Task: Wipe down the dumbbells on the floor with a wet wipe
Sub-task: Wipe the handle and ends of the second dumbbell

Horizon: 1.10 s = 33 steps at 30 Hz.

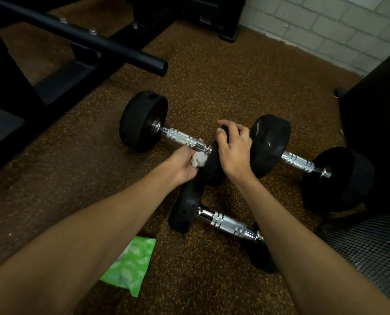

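Three black dumbbells with chrome handles lie on the speckled brown floor. My right hand (pixel 233 147) grips the near head of the far-left dumbbell (pixel 144 121). My left hand (pixel 185 165) holds a crumpled white wet wipe (pixel 198 159) pressed against the inner face of that same head, beside the chrome handle. A second dumbbell (pixel 303 162) lies to the right. The third dumbbell (pixel 225 220) lies nearest me, partly hidden under my right forearm.
A green wet wipe packet (pixel 132 267) lies on the floor under my left forearm. A black tube (pixel 112 46) and metal frame stand at the upper left. A dark block (pixel 375 114) and a mesh surface (pixel 371 244) are at the right. A white brick wall (pixel 325 26) is behind.
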Each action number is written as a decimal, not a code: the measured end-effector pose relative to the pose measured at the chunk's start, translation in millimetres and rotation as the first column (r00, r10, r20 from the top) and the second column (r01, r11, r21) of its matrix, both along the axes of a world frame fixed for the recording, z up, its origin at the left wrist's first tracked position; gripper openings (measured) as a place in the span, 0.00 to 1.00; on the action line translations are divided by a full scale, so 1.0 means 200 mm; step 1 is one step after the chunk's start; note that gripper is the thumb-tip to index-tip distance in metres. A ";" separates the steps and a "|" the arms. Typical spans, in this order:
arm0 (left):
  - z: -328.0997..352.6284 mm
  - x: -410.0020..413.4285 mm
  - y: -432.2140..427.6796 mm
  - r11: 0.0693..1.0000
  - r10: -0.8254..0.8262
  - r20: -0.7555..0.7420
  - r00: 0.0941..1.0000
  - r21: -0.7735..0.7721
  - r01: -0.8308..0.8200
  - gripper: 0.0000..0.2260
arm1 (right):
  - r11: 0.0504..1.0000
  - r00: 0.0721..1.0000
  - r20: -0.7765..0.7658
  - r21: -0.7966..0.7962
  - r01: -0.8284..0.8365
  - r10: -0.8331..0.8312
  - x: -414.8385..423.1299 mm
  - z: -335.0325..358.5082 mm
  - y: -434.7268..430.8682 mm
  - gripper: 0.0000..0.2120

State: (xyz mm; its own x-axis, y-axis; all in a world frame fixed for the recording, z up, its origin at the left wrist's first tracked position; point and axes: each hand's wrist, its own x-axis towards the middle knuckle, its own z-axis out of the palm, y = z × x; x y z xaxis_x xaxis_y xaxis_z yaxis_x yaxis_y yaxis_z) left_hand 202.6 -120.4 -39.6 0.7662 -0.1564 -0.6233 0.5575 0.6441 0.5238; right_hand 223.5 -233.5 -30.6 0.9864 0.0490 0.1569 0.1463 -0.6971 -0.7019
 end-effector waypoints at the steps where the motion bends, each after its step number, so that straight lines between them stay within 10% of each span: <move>1: 0.00 0.00 0.00 1.000 -0.004 0.006 1.000 0.004 0.004 0.16 | 1.000 1.000 0.002 0.000 0.001 -0.001 0.00 0.00 0.00 0.14; 22: 0.10 0.09 0.24 0.933 -0.146 0.129 0.981 0.348 0.093 0.16 | 1.000 1.000 -0.023 -0.006 -0.011 0.011 0.00 0.00 0.00 0.15; 27: 0.09 0.16 0.17 0.419 -0.374 0.373 0.849 0.885 -0.203 0.16 | 0.999 1.000 0.021 -0.034 -0.021 0.021 0.01 -0.02 0.00 0.14; 30: 0.03 0.11 0.09 0.129 -0.690 0.287 0.664 0.952 -0.278 0.15 | 0.998 0.999 0.022 -0.050 -0.034 0.035 0.02 -0.04 -0.02 0.15; 33: -0.05 0.10 0.11 0.043 -0.752 0.243 0.613 0.946 -0.322 0.20 | 0.995 0.998 0.039 -0.088 -0.037 0.040 0.02 -0.06 -0.02 0.15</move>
